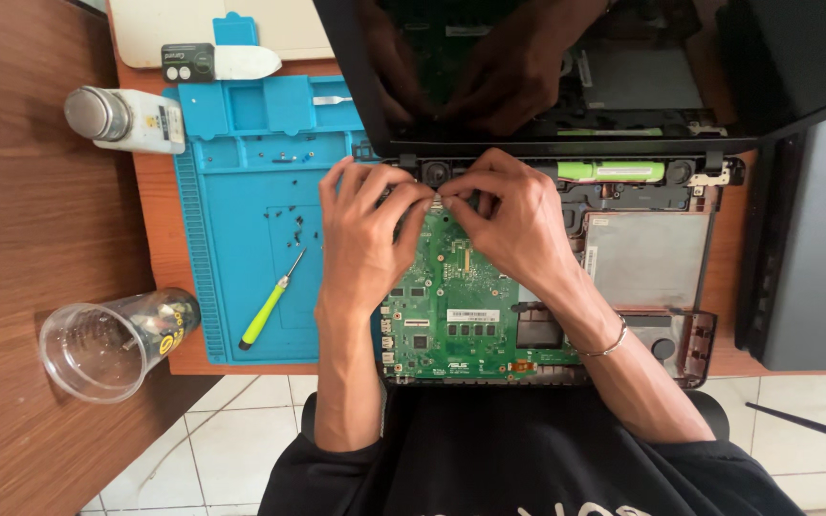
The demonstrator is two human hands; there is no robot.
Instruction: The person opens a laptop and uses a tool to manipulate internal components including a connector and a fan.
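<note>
— Honestly, both my hands are pinched down at the top edge of the green motherboard (456, 301), right under the hinge of the opened laptop (642, 258). My left hand (365, 239) has its fingers curled tight, thumb and forefinger closed on something tiny; my right hand (518, 225) does the same from the other side, fingertips almost touching the left's.

— What is it you're gripping?

— I can't tell you; my own knuckles cover it. Could be a connector or a ribbon, it's too small to make out.

— What worries you?

— Pulling crooked. I'd judge a small part there could tear or bend if one hand tugs harder than the other. Also those loose black screws (295, 227) on the blue mat (231, 287) lie near my left wrist; a nudge might scatter them. The yellow-green screwdriver (271, 304) lies beside them.

— Anything else unclear?

— The dark screen (566, 67) only mirrors my hands, and the laptop's right side runs into shadow.
</note>
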